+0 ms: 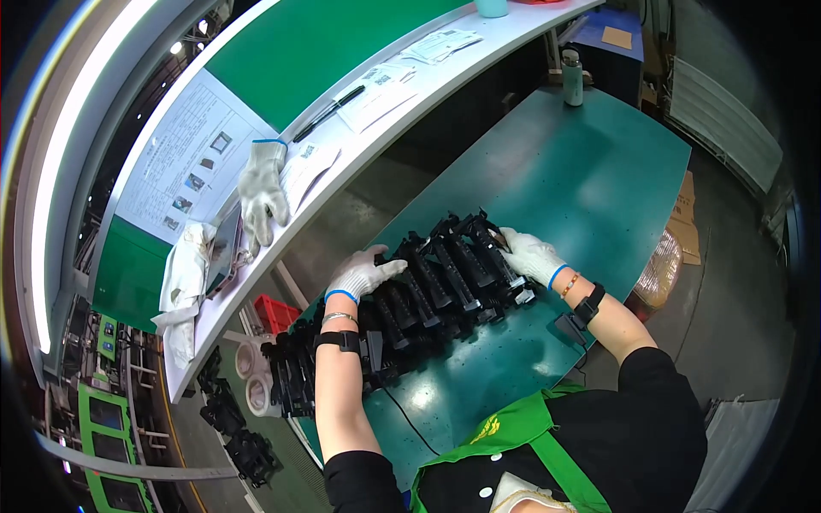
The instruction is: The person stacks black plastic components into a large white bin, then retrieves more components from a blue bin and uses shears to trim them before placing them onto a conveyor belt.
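A long row of black plastic parts [419,295], ribbed and packed side by side, lies across the green table [547,179]. My left hand [363,274], in a white knit glove with a blue cuff, is closed on the parts near the middle of the row, its thumb pointing right. At the right end of the row, my right hand [530,256], gloved the same way, is closed round the outermost part. Its fingertips are partly hidden behind that part. My left forearm covers some of the row, which continues to the left edge of the table.
Above the table's far side runs a white shelf [445,81] with papers, a pen [329,113] and a spare glove [262,192]. A bottle [572,79] stands at the far corner. Tape rolls [259,395] sit at the left end, near a red crate [275,314]. A cable [410,419] crosses the table.
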